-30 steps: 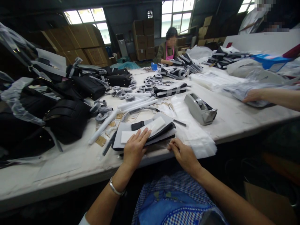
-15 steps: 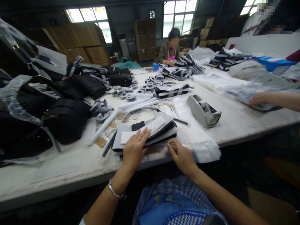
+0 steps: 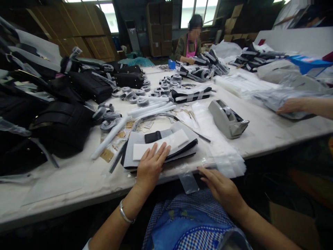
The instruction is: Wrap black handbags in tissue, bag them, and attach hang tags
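Note:
My left hand (image 3: 152, 165) lies flat, fingers stretched, on a white foam strip (image 3: 179, 138). Under the strip is a flattened black bag piece (image 3: 128, 152) covered with grey sheet, and a small black tab (image 3: 152, 137) shows just beyond the strip. At the table's front edge, my right hand (image 3: 223, 189) has its fingers extended, with nothing visible in its grasp. To its left, a small clear plastic piece (image 3: 188, 182) hangs over the edge. A grey tape dispenser (image 3: 229, 119) stands beyond, beside thin clear plastic sheets (image 3: 223, 152).
Black handbags (image 3: 61, 128) are heaped at left. Wrapped strap rolls (image 3: 143, 101), white foam tubes (image 3: 111, 137) and another flat black bag piece (image 3: 191, 94) lie farther back. A co-worker's hand (image 3: 292, 105) rests on plastic at right; another person (image 3: 191, 45) sits opposite.
My right hand has moved right and slightly down, and its curled fingers have straightened. The clear plastic piece now hangs over the table edge. My left hand stays on the foam strip.

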A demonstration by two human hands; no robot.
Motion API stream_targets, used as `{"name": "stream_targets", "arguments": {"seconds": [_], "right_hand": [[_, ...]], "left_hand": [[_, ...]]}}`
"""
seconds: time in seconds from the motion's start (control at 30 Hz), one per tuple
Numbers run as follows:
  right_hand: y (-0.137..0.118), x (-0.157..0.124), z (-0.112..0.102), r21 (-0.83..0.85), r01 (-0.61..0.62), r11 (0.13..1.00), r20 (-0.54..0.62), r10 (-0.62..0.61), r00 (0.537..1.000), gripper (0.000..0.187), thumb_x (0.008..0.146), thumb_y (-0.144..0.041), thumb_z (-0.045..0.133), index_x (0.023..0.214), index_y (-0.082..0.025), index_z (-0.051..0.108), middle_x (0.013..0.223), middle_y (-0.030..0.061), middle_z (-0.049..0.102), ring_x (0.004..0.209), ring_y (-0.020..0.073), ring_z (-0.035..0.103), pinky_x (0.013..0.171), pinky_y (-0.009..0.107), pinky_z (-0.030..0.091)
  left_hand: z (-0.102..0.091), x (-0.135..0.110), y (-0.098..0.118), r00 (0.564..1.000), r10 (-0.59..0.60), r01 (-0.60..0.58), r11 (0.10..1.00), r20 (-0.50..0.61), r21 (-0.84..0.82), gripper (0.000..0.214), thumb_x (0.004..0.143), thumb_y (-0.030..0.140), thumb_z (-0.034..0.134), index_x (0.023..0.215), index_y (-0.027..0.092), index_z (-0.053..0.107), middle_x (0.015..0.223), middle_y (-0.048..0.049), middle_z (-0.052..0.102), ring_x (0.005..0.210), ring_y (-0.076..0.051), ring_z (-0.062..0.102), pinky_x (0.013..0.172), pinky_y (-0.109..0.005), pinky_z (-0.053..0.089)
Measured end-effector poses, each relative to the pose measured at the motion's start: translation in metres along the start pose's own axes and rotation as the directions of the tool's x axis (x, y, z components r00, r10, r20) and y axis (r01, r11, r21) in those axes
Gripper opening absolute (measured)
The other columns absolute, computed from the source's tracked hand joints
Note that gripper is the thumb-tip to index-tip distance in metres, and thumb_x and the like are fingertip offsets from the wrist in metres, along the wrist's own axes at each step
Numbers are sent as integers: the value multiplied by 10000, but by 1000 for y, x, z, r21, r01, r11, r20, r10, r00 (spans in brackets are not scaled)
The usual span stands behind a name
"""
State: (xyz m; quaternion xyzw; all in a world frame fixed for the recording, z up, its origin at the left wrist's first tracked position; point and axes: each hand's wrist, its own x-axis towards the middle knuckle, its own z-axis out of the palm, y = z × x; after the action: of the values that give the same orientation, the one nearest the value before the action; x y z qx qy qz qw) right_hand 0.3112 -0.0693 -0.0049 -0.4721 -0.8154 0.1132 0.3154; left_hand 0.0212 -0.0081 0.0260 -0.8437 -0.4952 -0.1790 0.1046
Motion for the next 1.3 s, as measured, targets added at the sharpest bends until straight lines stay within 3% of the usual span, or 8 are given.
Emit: {"name": "stream_targets", "arguments": {"seconds": [0.13, 0.27, 0.4, 0.6, 0.83, 1.0, 1.13, 1.3], "right_hand": [[10, 8, 14, -215, 341, 915, 74, -333, 940, 564, 952, -5, 389, 1460, -239, 464, 1468, 81, 519, 1426, 270, 374, 1174, 564, 311], [4, 29, 19, -96, 519, 850, 33, -518, 855, 416, 987, -82, 418, 1369, -173, 557, 1317, 98, 650, 1348, 225, 488, 1128, 494, 415], [-6, 40, 14, 6, 578, 816, -9, -578, 816, 329, 990, -96, 426, 1238, -124, 641, 1159, 118, 730, 1167, 198, 648, 1048, 441, 512], [-26, 46, -2, -11, 596, 803, -17, -596, 803, 300, 978, -89, 434, 1155, -96, 675, 1097, 127, 749, 1088, 198, 688, 984, 397, 563], [-46, 100, -19, -127, 656, 744, -22, -663, 748, 291, 971, -97, 464, 1166, -143, 675, 1075, 98, 759, 1095, 209, 686, 1039, 451, 516], [-33, 130, -10, -126, 649, 750, -53, -659, 751, 324, 974, -95, 451, 1216, -165, 655, 1174, 114, 725, 1167, 231, 648, 1037, 473, 513], [-22, 134, -2, -132, 556, 820, -83, -568, 819, 331, 958, -63, 423, 1137, -157, 685, 1016, 102, 766, 937, 182, 733, 860, 318, 607], [-22, 128, 2, -140, 441, 887, -133, -458, 879, 343, 925, -42, 407, 1026, -168, 711, 881, 77, 769, 787, 170, 742, 725, 254, 615]], "left_hand": [[-2, 0, 0, 1000, -1, 1, 1000, 10, 3, 791, 773, -8, 610, 1493, 249, 407, 1535, 0, 409, 1391, -295, 436, 1092, -472, 434], [-3, 0, -1, 1000, 10, -11, 1000, 14, 12, 766, 793, 3, 586, 1495, 248, 405, 1537, -5, 406, 1394, -299, 432, 1093, -474, 431], [-1, -2, -1, 999, 34, -34, 999, -5, 27, 678, 871, 56, 541, 1488, 306, 413, 1539, 10, 399, 1381, -302, 449, 1080, -475, 439], [5, -6, 3, 999, 24, -23, 998, -21, 54, 612, 935, 112, 520, 1483, 359, 405, 1535, 12, 412, 1380, -290, 452, 1077, -470, 440], [5, -6, 8, 997, 45, -41, 998, -66, 53, 500, 962, 181, 529, 1437, 329, 484, 1500, 6, 473, 1332, -304, 509, 1034, -481, 477], [9, -8, 7, 992, 53, -48, 998, -118, 42, 472, 967, 174, 517, 1420, 305, 507, 1476, 0, 505, 1335, -309, 505, 1022, -483, 486], [10, -8, 4, 992, 73, -70, 997, -100, 33, 466, 996, 179, 456, 1448, 291, 468, 1482, -3, 502, 1368, -275, 470, 1050, -469, 464], [1, -3, 1, 975, 207, -203, 977, -80, 57, 433, 1026, 168, 336, 1437, 165, 473, 1496, -38, 489, 1369, -254, 468, 1109, -459, 411]]}}
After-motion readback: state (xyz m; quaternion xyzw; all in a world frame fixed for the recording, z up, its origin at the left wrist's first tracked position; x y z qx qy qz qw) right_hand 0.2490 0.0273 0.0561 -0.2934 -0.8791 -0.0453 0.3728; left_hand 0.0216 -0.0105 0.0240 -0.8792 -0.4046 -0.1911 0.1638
